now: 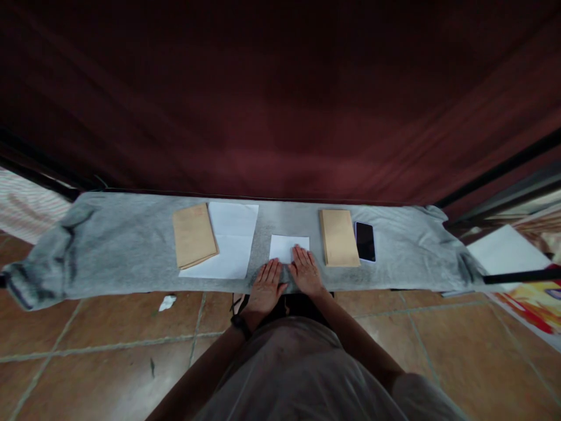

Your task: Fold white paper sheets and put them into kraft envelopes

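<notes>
A small white piece of paper, perhaps folded, lies on the grey cloth right in front of me. Its near edge is under the fingertips of my left hand, which lies flat, palm down. My right hand rests its outstretched fingers on the paper's lower right part. Neither hand grips anything. To the left, larger white sheets with crease lines lie partly beneath some brown envelopes. On the right is a thicker stack of brown envelopes.
A dark-screened phone lies beside the right-hand stack. The grey cloth covers a long narrow surface backed by a dark red curtain. Below is a tiled floor with a white scrap. Black bars flank the sides.
</notes>
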`<state>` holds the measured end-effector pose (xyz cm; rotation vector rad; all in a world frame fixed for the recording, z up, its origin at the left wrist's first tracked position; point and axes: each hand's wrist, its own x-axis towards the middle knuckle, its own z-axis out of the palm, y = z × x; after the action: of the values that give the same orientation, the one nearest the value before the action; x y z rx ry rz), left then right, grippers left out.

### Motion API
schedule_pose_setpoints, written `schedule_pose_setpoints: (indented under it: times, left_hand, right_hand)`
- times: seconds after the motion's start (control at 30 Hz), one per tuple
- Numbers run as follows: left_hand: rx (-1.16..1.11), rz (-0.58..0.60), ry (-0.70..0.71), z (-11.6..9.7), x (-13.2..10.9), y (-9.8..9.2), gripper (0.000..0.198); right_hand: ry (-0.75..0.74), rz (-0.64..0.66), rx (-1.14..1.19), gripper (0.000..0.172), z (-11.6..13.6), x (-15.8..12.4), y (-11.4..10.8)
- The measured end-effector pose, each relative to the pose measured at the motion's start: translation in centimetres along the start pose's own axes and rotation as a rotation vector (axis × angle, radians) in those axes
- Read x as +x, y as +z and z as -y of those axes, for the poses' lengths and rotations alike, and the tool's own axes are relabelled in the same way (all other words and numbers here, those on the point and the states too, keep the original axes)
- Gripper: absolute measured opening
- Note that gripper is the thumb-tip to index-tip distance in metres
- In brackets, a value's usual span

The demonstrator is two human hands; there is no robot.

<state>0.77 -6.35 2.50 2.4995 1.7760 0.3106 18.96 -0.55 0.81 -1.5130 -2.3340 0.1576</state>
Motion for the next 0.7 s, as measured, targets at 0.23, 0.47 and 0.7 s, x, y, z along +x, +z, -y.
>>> schedule_pose_setpoints:
  times: [0.23, 0.47, 0.7]
  left_hand:
    - [-0.006, -0.005, 0.011, -0.1, -0.1, 0.0, 0.060]
    - [-0.086, -0.215, -0.381, 8.0, 0.8, -3.5, 0.063]
    - [-0.033, -0.252, -0.999, 20.2, -1.1, -7.8, 0.085]
  right_hand:
    - [0.019, -0.030, -0.059, 0.060, -1.3, -1.7, -0.3]
    - [0.009, -0.025, -0.107, 0.060, -1.5, -2.0, -0.4]
    - [0.014, -0.019, -0.078, 0.060, -1.6, -1.9, -0.3]
